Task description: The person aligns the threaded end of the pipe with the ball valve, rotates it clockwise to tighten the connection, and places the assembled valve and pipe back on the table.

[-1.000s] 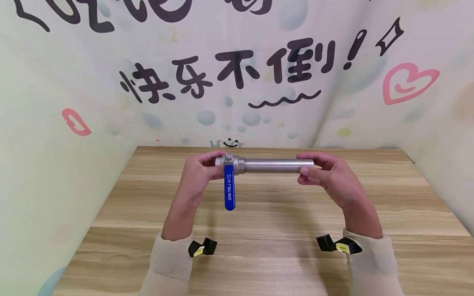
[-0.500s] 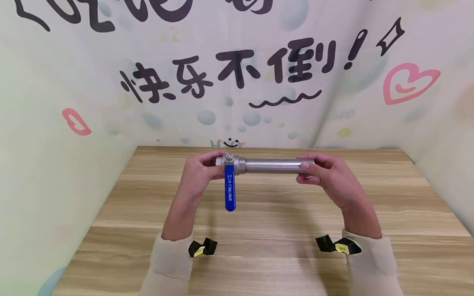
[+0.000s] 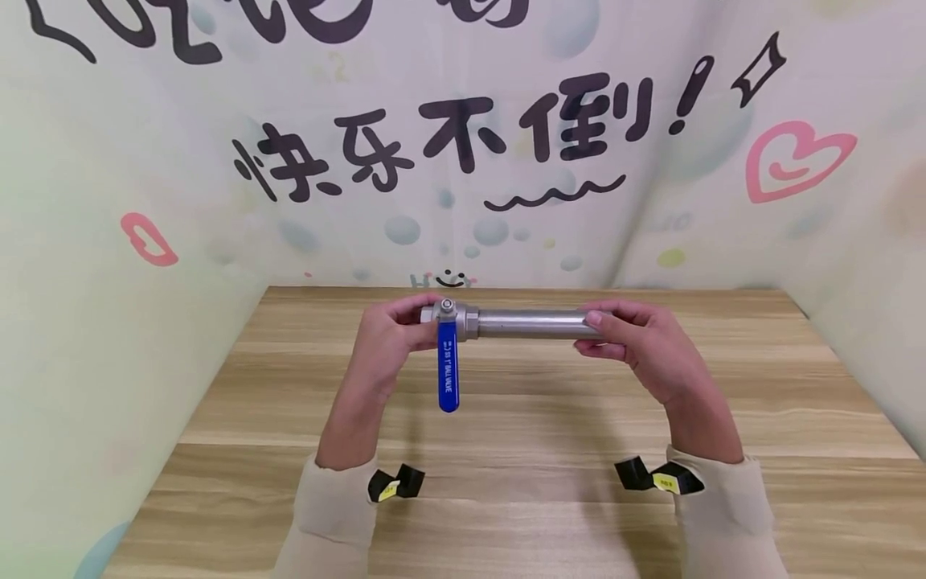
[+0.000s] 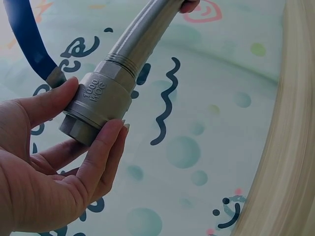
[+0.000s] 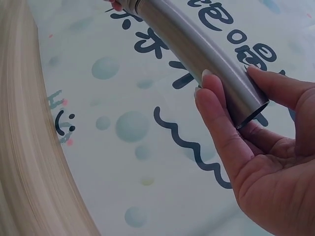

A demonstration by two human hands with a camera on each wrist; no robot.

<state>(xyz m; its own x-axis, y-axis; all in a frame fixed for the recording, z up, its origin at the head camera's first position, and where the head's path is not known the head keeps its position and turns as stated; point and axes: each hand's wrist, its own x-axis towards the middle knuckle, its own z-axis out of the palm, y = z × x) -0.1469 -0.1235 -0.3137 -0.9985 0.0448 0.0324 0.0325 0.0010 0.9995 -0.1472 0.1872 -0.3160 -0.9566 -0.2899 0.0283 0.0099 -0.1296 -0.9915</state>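
A steel ball valve (image 4: 101, 98) with a blue lever handle (image 3: 448, 370) is joined to a steel pipe (image 3: 531, 322), and both are held level above the table. My left hand (image 3: 383, 342) grips the valve body at its left end, thumb on one side and fingers on the other, as the left wrist view shows. Around the pipe's free right end, my right hand (image 3: 654, 350) pinches with thumb and fingers. The open end of the pipe shows in the right wrist view. Threads (image 4: 121, 63) are visible where pipe meets valve. The lever points toward me.
A wood-grain table (image 3: 506, 498) lies beneath, with the hands' shadows on it. Behind and at the sides hangs a pale printed cloth (image 3: 405, 177) with black lettering. Each sleeve cuff carries a black bracket (image 3: 396, 484) with a yellow label.
The fingers and thumb of my right hand have shifted on the pipe, the thumb moving up over its top. The left hand and valve lever stay nearly the same.
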